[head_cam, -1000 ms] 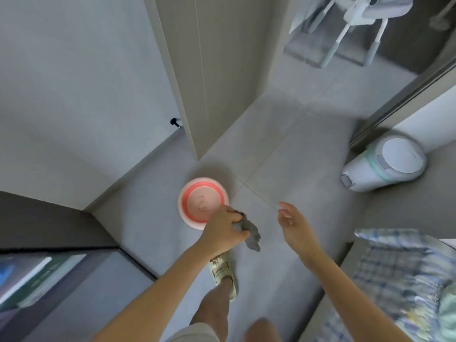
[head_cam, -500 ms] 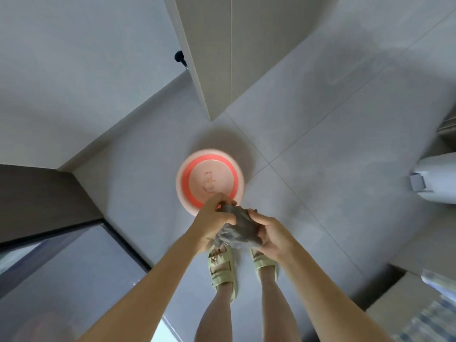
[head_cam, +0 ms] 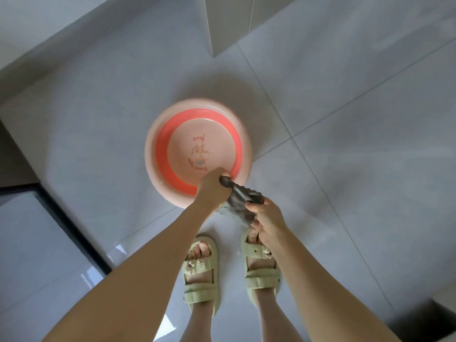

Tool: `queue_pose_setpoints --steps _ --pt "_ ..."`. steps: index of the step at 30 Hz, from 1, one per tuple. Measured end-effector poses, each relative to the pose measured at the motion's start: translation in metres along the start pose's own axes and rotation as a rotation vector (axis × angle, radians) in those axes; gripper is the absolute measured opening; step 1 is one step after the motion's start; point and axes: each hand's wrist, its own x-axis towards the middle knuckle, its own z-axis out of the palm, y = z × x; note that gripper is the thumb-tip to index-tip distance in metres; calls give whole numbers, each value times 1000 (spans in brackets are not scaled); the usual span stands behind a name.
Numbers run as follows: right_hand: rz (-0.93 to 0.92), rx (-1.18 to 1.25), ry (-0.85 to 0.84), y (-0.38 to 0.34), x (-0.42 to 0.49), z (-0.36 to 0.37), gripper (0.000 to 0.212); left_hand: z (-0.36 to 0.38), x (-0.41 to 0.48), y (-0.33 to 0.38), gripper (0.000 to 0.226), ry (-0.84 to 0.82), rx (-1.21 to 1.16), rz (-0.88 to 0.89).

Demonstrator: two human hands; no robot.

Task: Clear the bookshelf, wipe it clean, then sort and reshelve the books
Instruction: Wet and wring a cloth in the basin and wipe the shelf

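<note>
A dark grey cloth (head_cam: 243, 199) is stretched and twisted between both hands, just above the near rim of a pink round basin (head_cam: 158, 178) with a red inner ring that stands on the tiled floor. My left hand (head_cam: 213, 187) grips the cloth's upper end over the basin's edge. My right hand (head_cam: 267, 219) grips the lower end, nearer my feet. The bookshelf and books are out of view.
My feet in pale green sandals (head_cam: 201, 275) stand on the grey tiles just behind the basin. A dark-framed glossy panel (head_cam: 37, 243) lies at the lower left. A wall corner (head_cam: 229, 25) juts in at the top.
My right hand came in and took the cloth together with the left. The view tilted down and closer, so the basin now lies right under the hands; the cloth is pulled longer.
</note>
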Motion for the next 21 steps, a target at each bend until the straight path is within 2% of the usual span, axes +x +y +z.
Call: queue_pose_setpoints --steps 3,6,9,12,14,17,19,21 --pt "27 -3 -5 12 41 -4 29 16 28 -19 44 -31 -10 -42" --pt "86 -51 -85 18 61 -5 30 25 42 -37 54 -16 -45 -72" --pt "117 -129 -136 21 68 -4 35 22 45 -48 49 -19 136 -40" --pt "147 -225 -56 20 54 -7 57 14 36 -55 54 -9 289 -119" --pt "165 -297 28 13 37 -12 65 3 25 -54 52 2 324 -157" --pt "150 -329 30 1 7 -21 50 -20 -1 -40 40 5 336 -177" --pt "160 -318 -46 -10 -24 -23 26 -34 -30 -27 34 7 323 -190" --pt "170 -297 -130 -21 -65 -24 16 -45 -68 -12 33 -29 291 -207"
